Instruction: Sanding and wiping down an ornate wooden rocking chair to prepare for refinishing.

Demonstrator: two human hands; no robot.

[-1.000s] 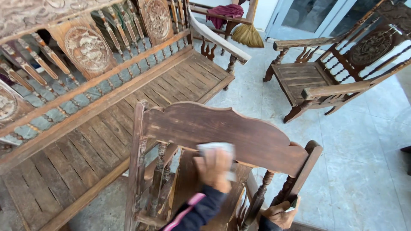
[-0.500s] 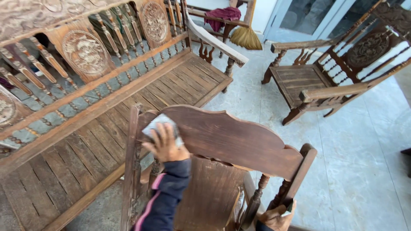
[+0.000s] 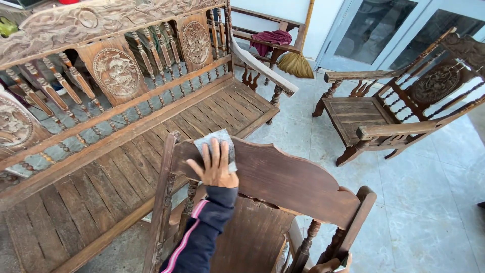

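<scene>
My left hand (image 3: 214,169), in a dark sleeve with a pink stripe, presses a grey sheet of sandpaper (image 3: 206,147) flat against the top rail of a worn wooden chair (image 3: 288,179). The sheet sits at the rail's left end, beside the left post. Only a sliver of my right hand (image 3: 327,266) shows at the bottom edge, low by the chair's right post; its grip is hidden.
A long carved wooden bench (image 3: 126,151) stands close on the left. A wooden armchair (image 3: 364,111) stands on the pale tiled floor at the right. A broom (image 3: 295,63) and a maroon cloth (image 3: 270,38) are at the back, near glass doors (image 3: 374,25).
My left hand slid the sandpaper leftwards along the top rail, from its lower middle to the left end. The view has tilted up, and my right hand has sunk almost out of the frame.
</scene>
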